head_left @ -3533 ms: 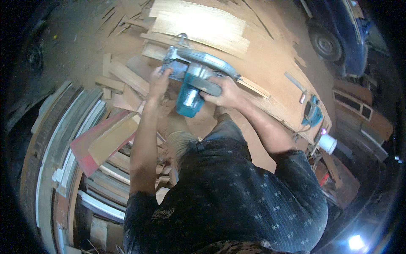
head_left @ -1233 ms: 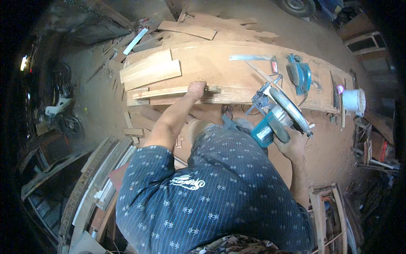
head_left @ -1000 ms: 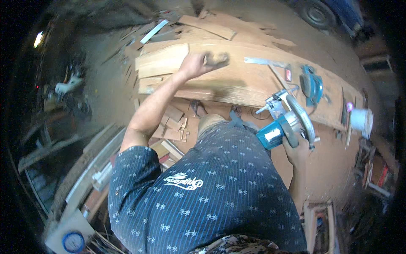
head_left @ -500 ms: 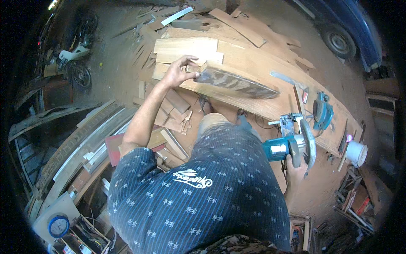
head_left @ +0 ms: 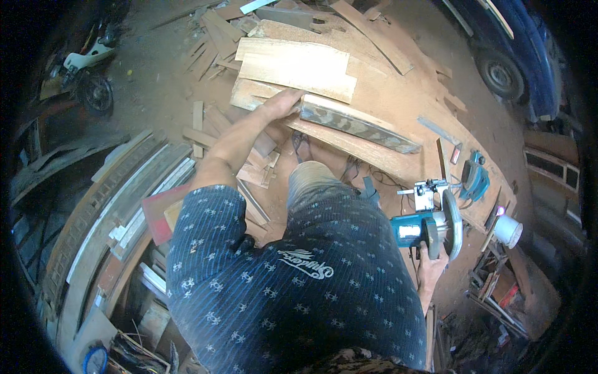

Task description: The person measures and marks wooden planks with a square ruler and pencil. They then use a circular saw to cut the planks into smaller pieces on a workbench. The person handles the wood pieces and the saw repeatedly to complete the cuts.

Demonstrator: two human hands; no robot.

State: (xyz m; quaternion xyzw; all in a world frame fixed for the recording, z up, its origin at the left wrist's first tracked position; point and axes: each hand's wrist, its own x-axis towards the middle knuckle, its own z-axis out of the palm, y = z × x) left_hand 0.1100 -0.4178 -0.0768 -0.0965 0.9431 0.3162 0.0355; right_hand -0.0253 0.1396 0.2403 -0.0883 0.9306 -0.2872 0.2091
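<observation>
A thick wooden plank (head_left: 361, 128) with a dark, mottled edge rests on edge along the near side of the wide wooden workbench (head_left: 398, 87). At its left end my left hand (head_left: 285, 105) is closed, the fingertips partly hidden behind the wood. My right hand (head_left: 431, 263) grips the rear handle of a teal circular saw (head_left: 412, 229), held off to my right beside the bench. Its round silver guard (head_left: 455, 227) faces away from my body. Pale, flat boards (head_left: 293, 65) lie on the bench beyond the plank.
A teal power planer (head_left: 477, 177) and a metal straightedge (head_left: 439, 129) lie toward the bench's right end, near a white bucket (head_left: 508, 231). Offcuts (head_left: 258, 165) litter the floor by my feet. Long timbers (head_left: 124, 206) are stacked at left. A blue vehicle (head_left: 526, 56) stands far right.
My left hand has closed at the plank's end, where its thumb and fingers were spread before. The saw stays in my right hand. The whole view has shifted slightly.
</observation>
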